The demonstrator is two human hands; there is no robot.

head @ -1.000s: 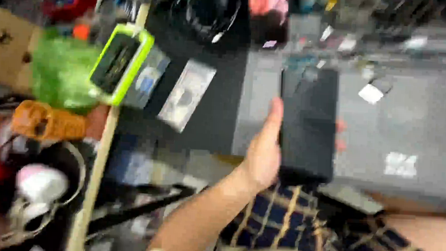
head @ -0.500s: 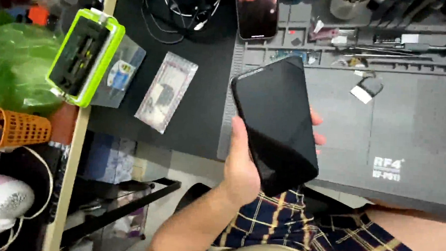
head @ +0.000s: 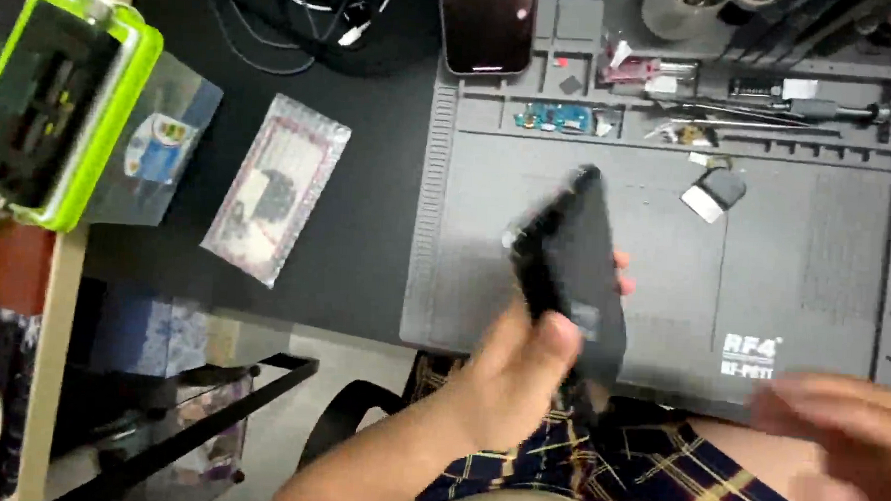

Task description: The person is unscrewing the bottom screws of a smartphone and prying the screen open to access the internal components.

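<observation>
L hand (head: 520, 369) gripping dark phone (head: 573, 266) over grey mat (head: 815, 267).
Thumb + fingers wrapping phone's lower end, tilting it above mat's near-left part; R hand (head: 848, 438) blurring at near right — grip unclear, touching nothing visible. Farther back — 2nd phone (head: 485, 27), bagged part (head: 275, 201), green case (head: 56, 103).

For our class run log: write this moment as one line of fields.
left hand: grips dark phone | phone: tilted above grey mat | right hand: blurred, empty, apart
</observation>
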